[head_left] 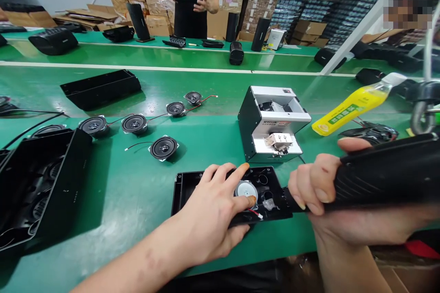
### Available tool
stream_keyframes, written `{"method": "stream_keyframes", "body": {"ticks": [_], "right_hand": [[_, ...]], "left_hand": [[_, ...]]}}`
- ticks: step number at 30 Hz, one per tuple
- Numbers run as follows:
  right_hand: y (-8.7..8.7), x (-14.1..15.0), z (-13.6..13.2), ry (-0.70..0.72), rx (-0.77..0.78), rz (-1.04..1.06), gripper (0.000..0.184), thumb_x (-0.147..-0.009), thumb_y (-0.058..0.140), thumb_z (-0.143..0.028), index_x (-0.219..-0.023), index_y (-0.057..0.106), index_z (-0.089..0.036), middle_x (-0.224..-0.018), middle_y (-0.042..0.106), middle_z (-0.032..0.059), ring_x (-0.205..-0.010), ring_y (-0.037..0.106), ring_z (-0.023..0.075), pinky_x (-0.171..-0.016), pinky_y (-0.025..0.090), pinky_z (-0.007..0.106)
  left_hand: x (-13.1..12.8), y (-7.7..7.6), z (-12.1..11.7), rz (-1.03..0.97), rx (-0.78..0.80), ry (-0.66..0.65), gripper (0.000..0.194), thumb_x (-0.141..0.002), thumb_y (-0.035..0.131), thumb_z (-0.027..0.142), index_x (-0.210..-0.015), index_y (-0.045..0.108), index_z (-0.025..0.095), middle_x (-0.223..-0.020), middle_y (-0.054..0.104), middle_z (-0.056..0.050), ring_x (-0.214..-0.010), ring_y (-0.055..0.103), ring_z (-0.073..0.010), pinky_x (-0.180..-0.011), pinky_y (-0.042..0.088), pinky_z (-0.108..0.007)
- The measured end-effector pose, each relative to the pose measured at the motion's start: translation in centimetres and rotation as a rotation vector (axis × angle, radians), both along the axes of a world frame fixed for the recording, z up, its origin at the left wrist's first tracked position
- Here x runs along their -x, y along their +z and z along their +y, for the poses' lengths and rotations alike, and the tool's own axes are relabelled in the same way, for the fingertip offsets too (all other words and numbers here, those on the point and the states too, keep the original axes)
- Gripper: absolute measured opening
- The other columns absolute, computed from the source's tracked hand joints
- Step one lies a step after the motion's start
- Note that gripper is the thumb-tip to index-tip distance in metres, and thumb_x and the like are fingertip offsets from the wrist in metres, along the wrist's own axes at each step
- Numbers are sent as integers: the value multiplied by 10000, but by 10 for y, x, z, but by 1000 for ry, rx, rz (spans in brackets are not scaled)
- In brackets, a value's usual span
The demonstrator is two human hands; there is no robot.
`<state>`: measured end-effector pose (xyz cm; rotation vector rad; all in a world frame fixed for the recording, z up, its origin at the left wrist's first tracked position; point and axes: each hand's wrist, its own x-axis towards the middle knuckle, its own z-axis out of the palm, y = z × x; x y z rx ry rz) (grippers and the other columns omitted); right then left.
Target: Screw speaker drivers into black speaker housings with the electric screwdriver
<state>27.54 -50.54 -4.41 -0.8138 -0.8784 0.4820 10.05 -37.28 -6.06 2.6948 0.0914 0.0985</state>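
Observation:
My left hand [220,206] spreads over a black plastic speaker housing [185,176], gripping its near side. One fingertip presses beside the silver back of a speaker driver [246,189] seated inside. A red and black lead with a white plug [260,216] lies near that driver. In my right hand [318,183] is a thick black electric screwdriver [385,176] with a ridged grip. Its narrow front end points left, at the housing's right end; the tip cannot be made out clearly. Behind the housing stands a screw feeder [275,123] with screws too small to see.
Several loose speaker drivers [164,147] with leads lie at the back left. A large open black housing [65,183] stands at the left, a black shell [101,88] behind. A yellow bottle [357,105] is at the right. Across the bench, a person [192,0] holds a black speaker.

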Motion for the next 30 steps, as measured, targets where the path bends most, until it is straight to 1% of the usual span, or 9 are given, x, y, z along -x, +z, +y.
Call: {"method": "stream_keyframes", "body": {"ticks": [3,7,12,15,18,23,25,28,30], "right_hand": [[0,1,-1,-24,19,22,580,-904,602,-803,-1185,769,-323,-546,548,-29,-323,395,137,-312,370,288],[0,3,-1,-6,35,1,572,-880,634,-806,-1187,766,-342,-546,551,-36,-319,381,132,-307,364,285],[1,4,-4,-1,39,49,548,-893,651,-773,-1169,774,-317,-564,560,-19,-354,439,144,-340,396,295],[1,4,-3,-13,51,57,541,-875,674,-772,-1151,781,-318,-560,558,-20,-349,434,144,-337,388,295],[0,5,-2,-35,52,47,554,-875,649,-796,-1141,786,-330,-535,539,-25,-331,405,141,-316,353,284],[-2,6,2,-50,53,47,578,-887,611,-819,-1141,787,-330,-533,534,-22,-339,410,142,-323,362,276],[-4,6,2,-29,37,30,572,-896,612,-806,-1147,787,-323,-535,529,-26,-344,415,139,-326,371,273],[-10,3,-3,57,8,11,574,-901,610,-799,-1177,775,-323,-569,556,-18,-369,446,146,-340,402,280],[-16,1,-10,116,48,88,567,-870,639,-804,-1158,775,-335,-579,575,-7,-383,476,166,-366,446,311]], "left_hand": [[0,0,1,-8,0,-8,429,-877,782,346,-1298,736,275,-1689,379,-147,-1464,399,-424,-1167,357,-641],[0,-1,2,-12,-4,-22,416,-883,773,356,-1289,741,272,-1690,375,-153,-1463,400,-421,-1167,352,-636],[0,-2,1,-14,-15,-8,408,-884,779,350,-1282,746,270,-1687,385,-145,-1466,399,-420,-1176,352,-623],[0,-1,0,-27,-14,-6,416,-874,791,346,-1281,746,274,-1680,399,-133,-1460,409,-418,-1176,361,-625],[0,-1,0,-28,-19,-10,424,-873,793,349,-1286,744,271,-1683,392,-135,-1463,405,-415,-1176,366,-620],[1,-1,-1,-16,-25,-7,416,-883,781,372,-1286,743,276,-1689,376,-131,-1466,390,-414,-1180,351,-618],[1,-1,0,-8,-31,-10,407,-897,767,380,-1290,740,278,-1691,370,-129,-1466,388,-413,-1177,351,-618],[1,0,0,8,-50,-23,400,-920,743,392,-1303,731,277,-1696,360,-138,-1457,392,-422,-1161,357,-628],[1,2,0,18,-63,-38,406,-933,726,396,-1319,721,271,-1700,349,-149,-1447,396,-432,-1147,362,-638]]}}
